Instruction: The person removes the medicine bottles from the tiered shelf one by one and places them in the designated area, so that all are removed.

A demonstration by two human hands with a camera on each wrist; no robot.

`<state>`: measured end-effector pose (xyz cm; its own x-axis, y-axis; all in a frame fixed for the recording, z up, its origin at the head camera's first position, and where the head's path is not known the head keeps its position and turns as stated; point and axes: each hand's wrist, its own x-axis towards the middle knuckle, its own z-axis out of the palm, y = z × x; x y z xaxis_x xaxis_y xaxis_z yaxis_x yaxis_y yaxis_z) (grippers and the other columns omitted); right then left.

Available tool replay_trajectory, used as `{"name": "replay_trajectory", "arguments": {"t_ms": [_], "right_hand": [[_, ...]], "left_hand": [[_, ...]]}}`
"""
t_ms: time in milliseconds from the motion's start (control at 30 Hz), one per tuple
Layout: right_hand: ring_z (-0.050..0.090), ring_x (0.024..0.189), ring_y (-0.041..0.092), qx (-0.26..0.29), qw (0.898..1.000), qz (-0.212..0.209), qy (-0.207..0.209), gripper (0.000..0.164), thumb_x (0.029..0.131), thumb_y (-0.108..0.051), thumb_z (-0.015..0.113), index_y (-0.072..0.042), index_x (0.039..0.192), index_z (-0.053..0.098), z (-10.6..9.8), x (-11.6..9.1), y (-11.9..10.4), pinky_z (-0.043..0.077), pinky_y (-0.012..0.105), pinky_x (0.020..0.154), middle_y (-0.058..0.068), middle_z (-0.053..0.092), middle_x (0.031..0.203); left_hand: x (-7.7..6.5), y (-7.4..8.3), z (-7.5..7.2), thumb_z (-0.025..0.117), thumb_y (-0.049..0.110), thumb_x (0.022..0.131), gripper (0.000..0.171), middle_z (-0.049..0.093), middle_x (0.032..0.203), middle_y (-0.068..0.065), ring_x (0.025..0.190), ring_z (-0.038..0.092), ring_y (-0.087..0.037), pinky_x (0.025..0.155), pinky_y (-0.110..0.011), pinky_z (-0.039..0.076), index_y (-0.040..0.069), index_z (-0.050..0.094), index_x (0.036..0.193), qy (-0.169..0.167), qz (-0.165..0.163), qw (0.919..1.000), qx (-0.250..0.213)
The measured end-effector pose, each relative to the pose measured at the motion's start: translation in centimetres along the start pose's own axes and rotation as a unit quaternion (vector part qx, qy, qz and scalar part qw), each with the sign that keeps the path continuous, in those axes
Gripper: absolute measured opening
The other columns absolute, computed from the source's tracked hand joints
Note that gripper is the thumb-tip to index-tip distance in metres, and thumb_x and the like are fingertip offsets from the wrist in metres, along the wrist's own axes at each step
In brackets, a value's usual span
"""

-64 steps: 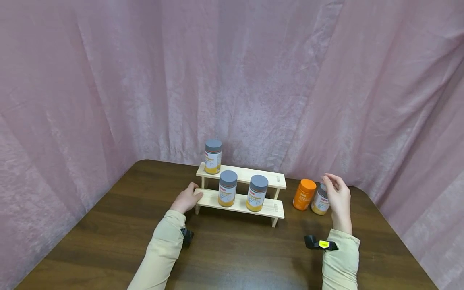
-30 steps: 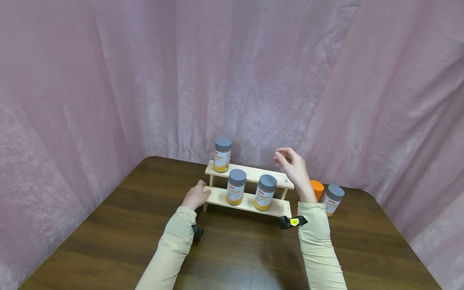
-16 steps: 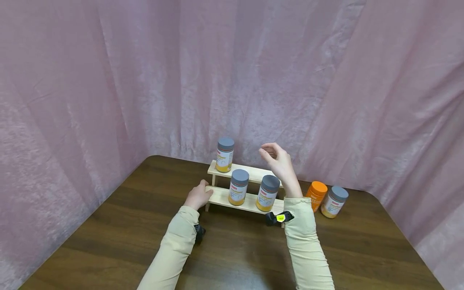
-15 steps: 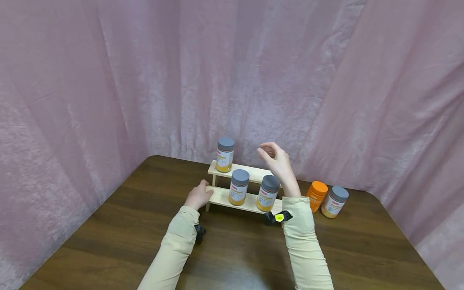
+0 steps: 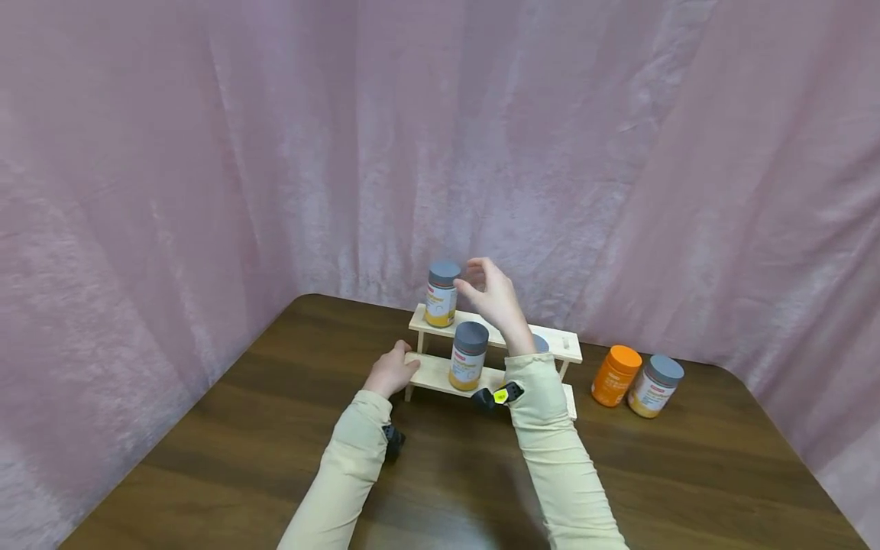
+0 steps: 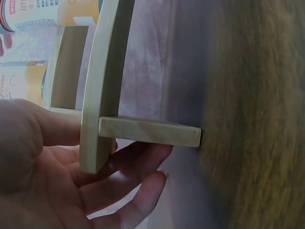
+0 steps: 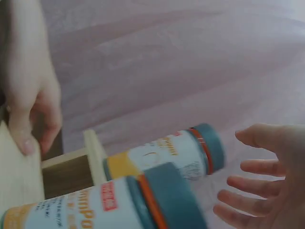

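Observation:
My left hand grips the left end of the lower step of a two-step wooden display rack. In the left wrist view its thumb lies over the board and its fingers are underneath. My right hand, holding nothing, hovers over the rack with thumb and fingers spread. Just left of its fingertips, a grey-lidded supplement jar stands on the upper step. Another such jar is on the lower step. The right wrist mostly hides a third grey-lidded jar.
To the right of the rack, an orange jar and another grey-lidded jar stand side by side on the dark wooden table. A pink curtain hangs behind the table.
My right hand has moved left from beside the jars on the table, across the rack, to the jar on the upper step. My left hand keeps its grip; the head view has shifted slightly.

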<state>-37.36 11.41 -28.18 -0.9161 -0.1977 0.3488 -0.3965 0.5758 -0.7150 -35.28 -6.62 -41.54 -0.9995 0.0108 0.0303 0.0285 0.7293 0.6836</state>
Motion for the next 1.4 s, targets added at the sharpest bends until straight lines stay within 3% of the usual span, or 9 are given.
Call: {"name": "replay_trajectory", "arguments": {"t_ms": [167,333,633,933,1267,1400], "right_hand": [[0.051,0.126,0.035,-0.051,0.999,0.0,-0.001,0.056,0.093,-0.029,0.063,-0.003,0.138,0.042,1.4,0.7,0.0,0.043,0.048,0.103,0.019,0.05,0.137],[0.056,0.117,0.032,-0.046,0.999,0.017,0.008,0.064,0.091,-0.033,0.066,-0.003,0.14,0.039,2.5,1.4,0.3,0.047,0.045,0.097,0.019,0.053,0.135],[0.056,0.12,0.039,-0.014,0.996,0.089,0.028,0.088,0.084,-0.042,0.072,-0.01,0.149,0.022,3.2,1.8,0.6,0.046,0.051,0.099,0.023,0.052,0.137],[0.056,0.121,0.032,0.024,0.993,0.098,0.056,0.067,0.081,-0.036,0.077,-0.006,0.132,0.044,3.8,2.1,1.1,0.045,0.044,0.102,0.018,0.055,0.135],[0.059,0.121,0.028,0.119,0.989,0.088,0.024,0.063,0.082,-0.025,0.077,-0.012,0.138,0.051,3.0,1.9,1.3,0.053,0.042,0.093,0.013,0.059,0.134],[0.057,0.124,0.027,0.163,0.982,0.096,0.024,0.062,0.084,-0.022,0.076,-0.014,0.14,0.049,2.0,1.5,1.2,0.049,0.043,0.1,0.011,0.057,0.137]], "left_hand": [[0.1,0.2,0.0,0.053,0.022,0.098,0.041,0.061,0.127,-0.026,0.111,0.061,-0.042,0.093,-0.049,0.048,-0.001,0.048,0.131,-0.006,0.005,0.9999,-0.008],[0.0,0.2,0.4,0.053,0.023,0.098,0.041,0.062,0.125,-0.027,0.108,0.062,-0.042,0.091,-0.05,0.049,0.0,0.047,0.132,-0.006,0.0,0.9999,-0.011],[0.1,0.4,1.2,0.054,0.022,0.097,0.04,0.063,0.122,-0.027,0.107,0.063,-0.041,0.091,-0.049,0.049,0.0,0.049,0.13,-0.002,0.008,0.9999,-0.007],[0.0,0.5,1.2,0.053,0.022,0.097,0.04,0.062,0.123,-0.028,0.109,0.062,-0.042,0.093,-0.049,0.048,0.0,0.048,0.13,-0.002,0.005,1.0,-0.005],[0.4,0.6,1.6,0.054,0.022,0.098,0.039,0.062,0.124,-0.027,0.11,0.061,-0.042,0.093,-0.05,0.048,0.001,0.048,0.13,-0.008,0.004,0.9999,-0.015],[0.4,0.7,1.9,0.054,0.022,0.098,0.038,0.062,0.124,-0.027,0.111,0.061,-0.042,0.093,-0.05,0.048,0.0,0.049,0.129,-0.014,0.011,0.9996,-0.02]]}}
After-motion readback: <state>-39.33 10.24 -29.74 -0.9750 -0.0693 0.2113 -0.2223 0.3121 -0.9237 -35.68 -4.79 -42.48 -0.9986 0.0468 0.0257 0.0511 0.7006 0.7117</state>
